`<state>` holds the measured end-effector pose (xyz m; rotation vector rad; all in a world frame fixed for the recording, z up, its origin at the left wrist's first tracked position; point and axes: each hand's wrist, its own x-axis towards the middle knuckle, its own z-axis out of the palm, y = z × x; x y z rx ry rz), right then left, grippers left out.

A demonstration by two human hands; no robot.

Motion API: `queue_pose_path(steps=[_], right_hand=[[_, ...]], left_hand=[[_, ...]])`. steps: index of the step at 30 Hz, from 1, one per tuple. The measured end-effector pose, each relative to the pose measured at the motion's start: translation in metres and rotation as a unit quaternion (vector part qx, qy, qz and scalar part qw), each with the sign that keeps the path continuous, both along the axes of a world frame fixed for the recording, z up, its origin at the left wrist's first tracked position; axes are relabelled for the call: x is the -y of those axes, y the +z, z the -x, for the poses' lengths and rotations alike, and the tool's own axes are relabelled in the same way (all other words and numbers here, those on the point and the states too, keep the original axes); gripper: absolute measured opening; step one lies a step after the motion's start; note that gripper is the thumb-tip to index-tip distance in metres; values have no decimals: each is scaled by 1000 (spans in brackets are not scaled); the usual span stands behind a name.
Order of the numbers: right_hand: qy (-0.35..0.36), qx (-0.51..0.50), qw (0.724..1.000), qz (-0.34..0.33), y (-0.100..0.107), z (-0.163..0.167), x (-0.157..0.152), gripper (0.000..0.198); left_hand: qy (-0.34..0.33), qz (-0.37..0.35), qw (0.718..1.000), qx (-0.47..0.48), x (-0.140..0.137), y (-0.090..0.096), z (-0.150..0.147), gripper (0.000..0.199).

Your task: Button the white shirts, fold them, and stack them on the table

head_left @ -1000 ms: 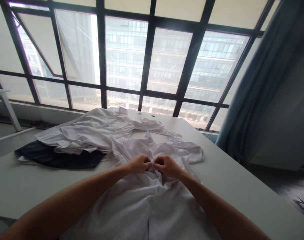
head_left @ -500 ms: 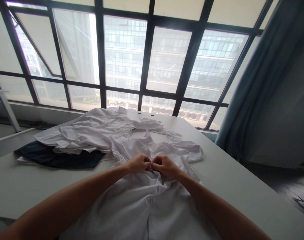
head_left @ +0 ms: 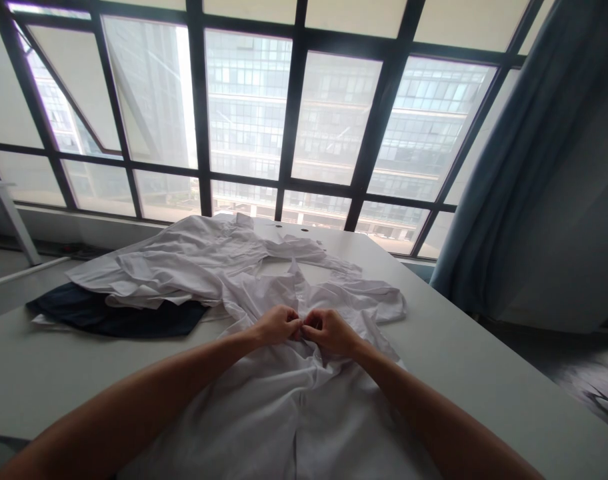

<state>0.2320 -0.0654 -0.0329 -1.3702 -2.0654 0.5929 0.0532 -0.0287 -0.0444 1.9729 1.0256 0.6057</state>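
Note:
A white shirt (head_left: 284,407) lies spread on the pale table (head_left: 464,373) in front of me, collar end away from me. My left hand (head_left: 277,325) and my right hand (head_left: 329,330) meet at the shirt's front opening just below the collar. Both pinch the cloth there, fingertips almost touching. What sits between the fingertips is too small to tell.
A heap of more white garments (head_left: 184,263) lies at the table's far left, over a dark navy garment (head_left: 114,313). Large windows (head_left: 249,113) stand behind the table. A blue curtain (head_left: 504,167) hangs at the right. A white table leg (head_left: 14,220) shows at far left.
Both hands stay pinched together at the shirt front; they have shifted very slightly away from me. The shirts have not moved.

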Motion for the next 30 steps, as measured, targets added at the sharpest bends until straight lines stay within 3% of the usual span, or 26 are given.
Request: queue_pose_path(steps=[7,12,16,18,20,23,26,30], right_hand=[[-5,-31,999,26,-3,-2,-5,15],[-23,-50,995,80,-3,0,-6,14],[-56,51,997,-31,6,-6,-4,16],[-70,103,987,-104,8,-14,-5,23],[-71,155,977,-126,7,-25,-8,37],[-80,228,969,-61,3,-38,-13,51],[-78,256,963,-20,8,-46,-16,48],[-101,206,973,-6,21,-68,-24,39]], left_hand=[[-16,-56,998,-7,0,1,1,26],[7,-195,975,-111,5,9,6,20],[9,-321,925,-204,3,6,11,30],[-1,-324,916,-238,-1,1,13,40],[-4,-303,914,-272,-5,-3,16,48],[-7,-281,910,-305,-9,1,18,55],[-32,-285,910,-300,-9,15,20,48],[56,-298,916,-262,-19,33,33,32]])
